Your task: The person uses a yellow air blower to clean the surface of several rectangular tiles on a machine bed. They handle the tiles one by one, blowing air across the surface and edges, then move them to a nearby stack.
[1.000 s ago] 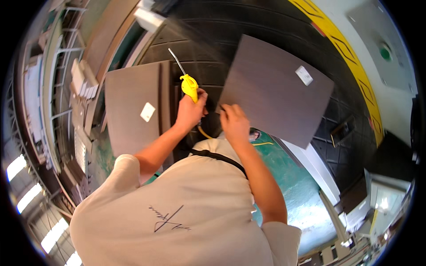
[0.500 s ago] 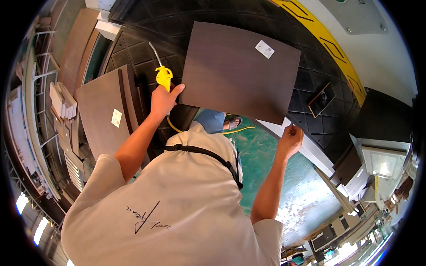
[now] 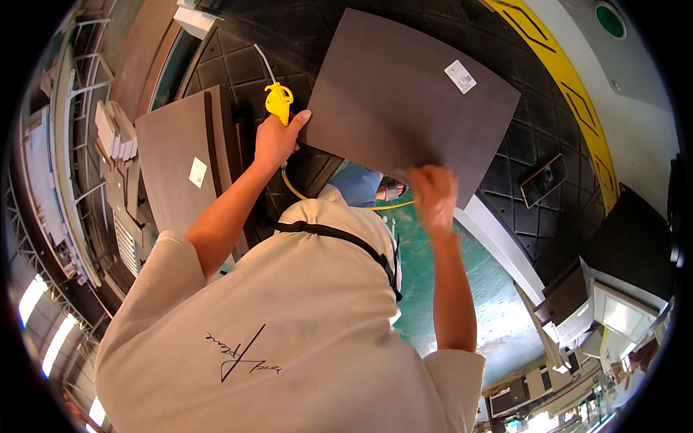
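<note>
My left hand [image 3: 274, 142] is closed round the handle of a yellow air blow gun [image 3: 278, 101], whose thin metal nozzle points away from me. The thumb of that hand lies at the left edge of a dark brown flat panel [image 3: 404, 90], which rests on a black padded surface. Near the far right corner of the panel is a white label [image 3: 460, 76]. Over the panel's near edge is my right hand [image 3: 435, 195], blurred by motion; its fingers are too smeared to read. Whether it touches the panel I cannot tell.
More brown panels [image 3: 173, 137] lean in a stack at my left, one with a label. A phone-like dark slab [image 3: 543, 180] lies on the black padded surface [image 3: 520, 231] at the right. A yellow hose [image 3: 292, 189] trails by my waist. A yellow-striped machine edge [image 3: 577, 94] bounds the far right.
My right hand has moved left from the panel's near right corner to over its near edge. The view has shifted slightly. My left hand keeps hold of the air blow gun.
</note>
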{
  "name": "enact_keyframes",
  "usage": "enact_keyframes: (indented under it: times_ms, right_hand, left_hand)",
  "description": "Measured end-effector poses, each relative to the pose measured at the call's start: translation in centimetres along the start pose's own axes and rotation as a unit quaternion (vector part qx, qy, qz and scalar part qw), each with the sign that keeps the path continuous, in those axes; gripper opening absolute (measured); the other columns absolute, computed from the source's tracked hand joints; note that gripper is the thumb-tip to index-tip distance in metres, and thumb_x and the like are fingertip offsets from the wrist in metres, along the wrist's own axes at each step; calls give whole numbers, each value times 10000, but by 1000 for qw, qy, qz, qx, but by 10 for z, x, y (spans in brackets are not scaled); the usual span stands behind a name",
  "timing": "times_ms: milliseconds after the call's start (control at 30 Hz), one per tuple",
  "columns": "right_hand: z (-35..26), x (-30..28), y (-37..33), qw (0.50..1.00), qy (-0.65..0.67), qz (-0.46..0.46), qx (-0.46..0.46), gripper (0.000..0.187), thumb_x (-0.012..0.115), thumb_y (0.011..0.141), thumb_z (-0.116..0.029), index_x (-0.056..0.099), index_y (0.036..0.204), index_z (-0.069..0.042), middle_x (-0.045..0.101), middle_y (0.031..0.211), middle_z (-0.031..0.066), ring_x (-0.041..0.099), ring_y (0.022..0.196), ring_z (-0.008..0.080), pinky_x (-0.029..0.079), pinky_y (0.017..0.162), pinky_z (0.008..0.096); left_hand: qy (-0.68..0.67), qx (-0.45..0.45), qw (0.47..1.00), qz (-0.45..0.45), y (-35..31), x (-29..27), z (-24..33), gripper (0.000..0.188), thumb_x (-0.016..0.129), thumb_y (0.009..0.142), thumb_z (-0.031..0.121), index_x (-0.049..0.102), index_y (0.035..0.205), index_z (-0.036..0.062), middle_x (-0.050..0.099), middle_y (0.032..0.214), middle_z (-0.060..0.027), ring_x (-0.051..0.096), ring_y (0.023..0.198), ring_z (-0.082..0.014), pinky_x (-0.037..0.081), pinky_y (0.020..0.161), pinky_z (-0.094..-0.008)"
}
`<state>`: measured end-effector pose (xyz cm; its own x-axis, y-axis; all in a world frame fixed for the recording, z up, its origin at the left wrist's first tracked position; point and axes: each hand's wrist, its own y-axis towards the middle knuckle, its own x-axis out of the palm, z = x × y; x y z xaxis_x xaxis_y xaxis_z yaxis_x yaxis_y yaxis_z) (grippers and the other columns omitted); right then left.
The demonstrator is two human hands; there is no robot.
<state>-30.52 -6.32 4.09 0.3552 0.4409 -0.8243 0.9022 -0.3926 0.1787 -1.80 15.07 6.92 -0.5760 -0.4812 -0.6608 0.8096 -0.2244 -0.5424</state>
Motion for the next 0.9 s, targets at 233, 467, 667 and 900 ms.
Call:
enact_keyframes:
  times_ms: [233, 467, 667, 900]
  right_hand:
    - [-11, 7, 4, 999, 37, 25, -23, 260, 717, 825, -67, 766, 1076, -112, 655, 977, 73, 627, 940, 297, 482, 833, 457]
    - [-5, 3, -8, 999, 38, 24, -16, 220, 716, 824, -91, 734, 1042, -114, 649, 1018, 65, 616, 975, 288, 474, 865, 449]
    - [90, -26, 25, 985, -136, 106, 24, 146, 687, 928, -128, 687, 1074, -124, 643, 1026, 94, 607, 920, 328, 450, 769, 480]
    - [202, -62, 174, 955, -247, 166, 6, 67, 664, 989, -147, 696, 1036, -112, 651, 1036, 96, 637, 991, 337, 494, 849, 494]
  left_hand:
    - [-8, 11, 1000, -12, 3, -1, -3, 567, 747, 953, 525, 669, 903, -34, 651, 626, -74, 676, 527, -168, 545, 544, -304]
    - [-44, -6, 999, -17, 5, 0, -4, 524, 777, 944, 483, 662, 900, -26, 643, 670, -58, 665, 542, -146, 546, 529, -290]
    - [-12, 2, 1000, -9, 3, 0, -2, 533, 757, 960, 491, 662, 905, -31, 639, 668, -57, 669, 534, -152, 549, 532, -298]
    - [8, -3, 999, -37, 8, -4, 1, 556, 747, 961, 515, 651, 879, -27, 632, 649, -53, 670, 530, -155, 537, 536, -293]
